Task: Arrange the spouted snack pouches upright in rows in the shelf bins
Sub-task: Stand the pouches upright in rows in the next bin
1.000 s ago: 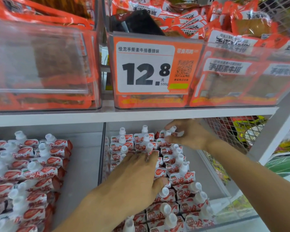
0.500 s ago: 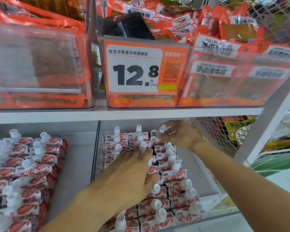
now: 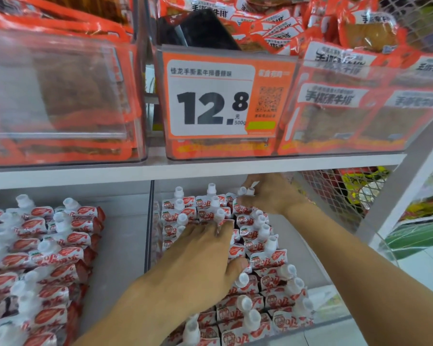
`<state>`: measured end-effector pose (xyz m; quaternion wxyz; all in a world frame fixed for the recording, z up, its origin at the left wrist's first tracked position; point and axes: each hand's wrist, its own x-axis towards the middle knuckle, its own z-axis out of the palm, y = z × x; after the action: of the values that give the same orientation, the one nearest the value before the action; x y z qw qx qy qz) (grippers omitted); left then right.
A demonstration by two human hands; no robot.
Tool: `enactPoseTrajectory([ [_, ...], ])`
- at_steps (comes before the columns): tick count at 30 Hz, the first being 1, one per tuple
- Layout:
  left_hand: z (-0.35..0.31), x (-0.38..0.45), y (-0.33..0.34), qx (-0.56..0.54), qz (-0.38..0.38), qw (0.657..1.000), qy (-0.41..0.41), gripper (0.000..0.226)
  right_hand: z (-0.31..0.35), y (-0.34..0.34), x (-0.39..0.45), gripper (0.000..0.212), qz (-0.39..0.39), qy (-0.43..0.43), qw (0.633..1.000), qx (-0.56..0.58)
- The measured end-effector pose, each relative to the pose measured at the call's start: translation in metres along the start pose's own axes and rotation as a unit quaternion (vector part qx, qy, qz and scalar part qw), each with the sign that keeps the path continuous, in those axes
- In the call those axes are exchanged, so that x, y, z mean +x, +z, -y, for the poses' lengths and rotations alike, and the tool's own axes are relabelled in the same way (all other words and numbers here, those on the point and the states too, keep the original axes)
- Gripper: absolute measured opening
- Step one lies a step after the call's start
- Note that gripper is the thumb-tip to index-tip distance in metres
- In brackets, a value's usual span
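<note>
Red-and-white spouted snack pouches [image 3: 269, 260] with white caps stand in rows inside a clear shelf bin [image 3: 335, 320] on the lower shelf. My left hand [image 3: 203, 260] lies palm down over the middle rows, fingers spread and pressing on the pouch tops. My right hand [image 3: 268, 196] reaches to the back of the bin under the upper shelf, fingers pinched on a pouch [image 3: 245, 191] at its white cap. A second batch of the same pouches [image 3: 48, 245] lies stacked in the bin to the left.
A white shelf board [image 3: 185, 168] runs just above my right hand. Above it stand clear bins of orange snack packs [image 3: 348, 116] and a 12.8 price card [image 3: 210, 106]. A wire mesh side panel [image 3: 335, 193] and a white upright post [image 3: 405, 183] close the right side.
The view has shifted slightly. My right hand stays at the back row on a pouch cap, and my left hand stays pressed on the middle rows.
</note>
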<state>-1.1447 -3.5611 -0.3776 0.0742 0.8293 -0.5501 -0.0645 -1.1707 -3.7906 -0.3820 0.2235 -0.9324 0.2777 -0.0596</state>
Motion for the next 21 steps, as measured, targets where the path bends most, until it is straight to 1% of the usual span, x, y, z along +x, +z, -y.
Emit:
enactPoseTrajectory([
  [4,-0.001,-0.001,0.001,0.002,-0.006,1.0,-0.001,0.069,0.018,-0.007,0.0,0.033,0.062,0.042,0.997,-0.01],
  [6,-0.002,-0.001,-0.001,-0.001,0.004,1.0,-0.005,0.07,0.027,-0.005,0.002,0.042,0.08,0.047,0.993,-0.069],
  [8,-0.004,-0.003,-0.004,-0.001,0.012,1.0,-0.006,0.069,0.036,0.003,0.006,0.05,0.068,0.034,0.984,-0.164],
  [10,-0.006,-0.004,-0.005,0.002,0.013,1.0,-0.005,0.067,0.04,0.016,0.011,0.049,0.05,0.055,0.974,-0.212],
  [12,-0.007,-0.004,-0.006,0.004,0.011,1.0,-0.004,0.064,0.044,0.025,0.01,0.049,0.038,0.082,0.969,-0.229],
  [14,-0.007,-0.004,-0.007,-0.001,0.01,1.0,-0.003,0.065,0.044,0.026,0.009,0.053,0.031,0.088,0.971,-0.218],
  [15,-0.007,-0.004,-0.007,-0.004,0.012,1.0,-0.003,0.065,0.042,0.022,0.006,0.053,0.043,0.084,0.978,-0.188],
  [16,-0.007,-0.004,-0.008,-0.005,0.016,1.0,-0.003,0.066,0.038,0.017,0.003,0.054,0.068,0.075,0.986,-0.13],
  [17,-0.007,-0.004,-0.008,-0.006,0.02,1.0,-0.003,0.067,0.032,0.009,-0.001,0.055,0.102,0.073,0.991,-0.04],
  [18,-0.006,-0.004,-0.008,-0.007,0.025,1.0,-0.003,0.069,0.027,-0.001,-0.009,0.057,0.129,0.078,0.986,0.075],
  [19,-0.005,-0.004,-0.008,-0.005,0.03,1.0,-0.003,0.07,0.022,-0.01,-0.019,0.059,0.133,0.088,0.971,0.177],
  [20,-0.005,-0.004,-0.008,-0.003,0.034,0.999,-0.002,0.071,0.017,-0.018,-0.029,0.061,0.111,0.091,0.962,0.233],
  [21,-0.004,-0.003,-0.007,-0.001,0.037,0.999,-0.001,0.072,0.013,-0.027,-0.039,0.064,0.086,0.086,0.963,0.239],
])
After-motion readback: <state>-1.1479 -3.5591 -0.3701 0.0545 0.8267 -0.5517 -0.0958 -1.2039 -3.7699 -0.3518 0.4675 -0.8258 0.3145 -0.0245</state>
